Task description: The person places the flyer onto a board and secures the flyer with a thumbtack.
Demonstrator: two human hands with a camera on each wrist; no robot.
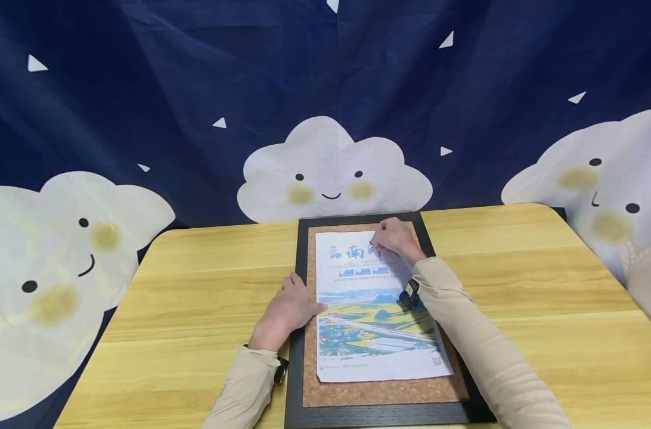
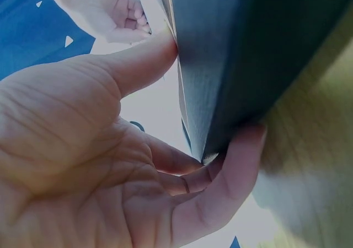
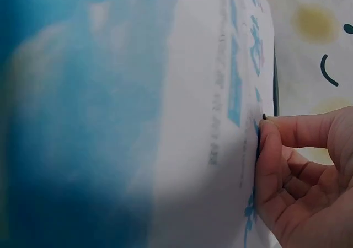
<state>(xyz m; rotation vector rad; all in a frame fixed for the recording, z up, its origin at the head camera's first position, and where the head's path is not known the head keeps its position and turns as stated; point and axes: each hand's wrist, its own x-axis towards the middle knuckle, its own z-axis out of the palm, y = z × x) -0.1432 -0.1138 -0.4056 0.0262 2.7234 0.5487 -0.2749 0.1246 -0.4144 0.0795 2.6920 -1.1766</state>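
A printed poster (image 1: 376, 333) with blue lettering and a landscape lies on a black-framed corkboard (image 1: 384, 393). My left hand (image 1: 289, 307) grips the board's left side. In the left wrist view its thumb lies over the front and its fingers (image 2: 229, 187) curl round the black frame (image 2: 207, 77). Near the poster's top, my right hand (image 1: 395, 237) pinches a small dark thing (image 3: 264, 117) between thumb and forefinger, right at the paper. Most of that thing is hidden by the fingertips, so I cannot tell its kind.
The corkboard lies on a wooden table (image 1: 207, 286) with light wood grain. Behind it hangs a dark blue cloth (image 1: 197, 77) printed with smiling clouds and small white triangles. A dark band (image 1: 411, 293) is on the right wrist, over the poster.
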